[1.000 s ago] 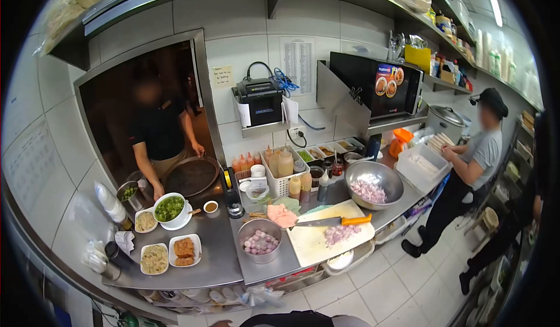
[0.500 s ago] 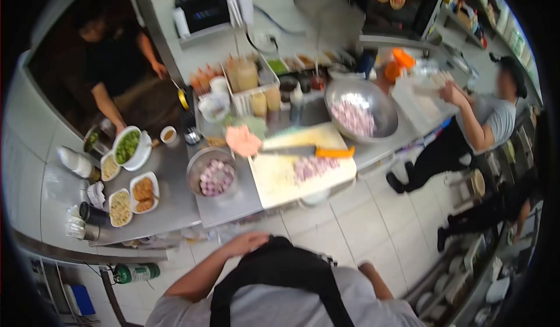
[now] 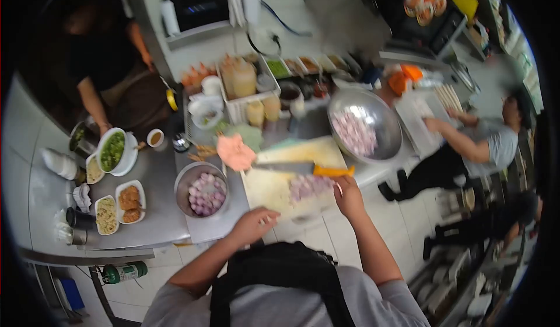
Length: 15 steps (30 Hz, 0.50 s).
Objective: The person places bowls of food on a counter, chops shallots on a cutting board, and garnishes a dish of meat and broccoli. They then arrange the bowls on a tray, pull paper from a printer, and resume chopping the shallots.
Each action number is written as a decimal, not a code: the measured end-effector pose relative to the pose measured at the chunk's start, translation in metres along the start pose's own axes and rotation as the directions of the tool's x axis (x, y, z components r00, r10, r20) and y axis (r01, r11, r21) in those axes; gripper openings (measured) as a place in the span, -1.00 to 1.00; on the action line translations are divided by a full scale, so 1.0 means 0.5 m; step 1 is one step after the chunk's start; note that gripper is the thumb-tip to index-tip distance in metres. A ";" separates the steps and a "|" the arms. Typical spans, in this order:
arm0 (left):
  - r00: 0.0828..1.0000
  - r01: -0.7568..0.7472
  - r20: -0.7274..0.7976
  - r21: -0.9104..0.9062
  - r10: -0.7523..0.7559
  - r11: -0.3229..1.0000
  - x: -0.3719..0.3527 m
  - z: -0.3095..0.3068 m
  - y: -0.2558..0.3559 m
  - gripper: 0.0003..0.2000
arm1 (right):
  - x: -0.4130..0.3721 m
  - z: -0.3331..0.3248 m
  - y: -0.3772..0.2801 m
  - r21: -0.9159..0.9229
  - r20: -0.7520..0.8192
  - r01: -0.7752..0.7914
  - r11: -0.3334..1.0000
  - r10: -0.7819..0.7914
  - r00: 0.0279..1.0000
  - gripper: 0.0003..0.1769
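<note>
A knife with an orange handle [image 3: 333, 170] lies across the cutting board [image 3: 262, 190], its blade pointing left. My right hand [image 3: 348, 197] is at the board's right edge, fingers apart, fingertips right at the underside of the handle. Chopped purple onion [image 3: 309, 187] is heaped below the knife, just left of that hand. My left hand [image 3: 254, 225] hovers by the board's near left corner, open with nothing in it. Left of the board stands a metal pot [image 3: 180, 190] of whole peeled onions [image 3: 205, 194]. A pink cloth [image 3: 235, 152] covers the board's far left corner.
A large steel bowl [image 3: 388, 134] with chopped onion stands behind the board to the right. Sauce containers [image 3: 242, 82] line the back. White dishes of food [image 3: 107, 216] sit at left. One person handles a bowl of greens [image 3: 112, 151]; another works over a clear tub [image 3: 417, 114].
My left hand has moved from my waist up to the board's near left corner. My right hand has risen from beside my body to the knife handle. The person at right has turned.
</note>
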<state>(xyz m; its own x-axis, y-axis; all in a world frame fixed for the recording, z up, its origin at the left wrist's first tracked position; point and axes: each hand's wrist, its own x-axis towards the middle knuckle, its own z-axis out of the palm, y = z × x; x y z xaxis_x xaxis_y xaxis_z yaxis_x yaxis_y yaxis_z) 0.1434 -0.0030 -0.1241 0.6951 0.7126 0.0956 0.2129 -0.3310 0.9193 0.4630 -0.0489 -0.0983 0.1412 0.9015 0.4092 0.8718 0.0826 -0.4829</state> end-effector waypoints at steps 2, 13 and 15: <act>0.979 0.186 0.060 0.107 -0.193 0.977 -0.008 -0.009 -0.004 -0.84 | 0.025 -0.002 0.022 -0.069 0.142 0.043 0.997 -0.033 0.989 -0.71; 0.970 0.022 -0.242 0.045 -0.011 0.999 -0.014 0.032 0.143 -0.61 | 0.449 -0.225 -0.241 0.389 0.195 0.400 0.830 -0.498 0.845 -0.73; 0.938 0.048 -0.345 0.010 -0.042 0.999 -0.043 0.032 0.189 -0.69 | 0.575 -0.279 -0.358 0.339 0.077 0.598 0.726 -0.655 0.752 -0.78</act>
<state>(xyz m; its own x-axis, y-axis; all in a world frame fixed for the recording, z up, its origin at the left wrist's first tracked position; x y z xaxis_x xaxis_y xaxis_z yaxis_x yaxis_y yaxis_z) 0.1594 -0.0597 -0.0455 0.4060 0.8954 0.1828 0.2530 -0.3024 0.9190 0.4129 0.1361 0.2139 -0.5010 0.6561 0.5644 0.5584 0.7433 -0.3684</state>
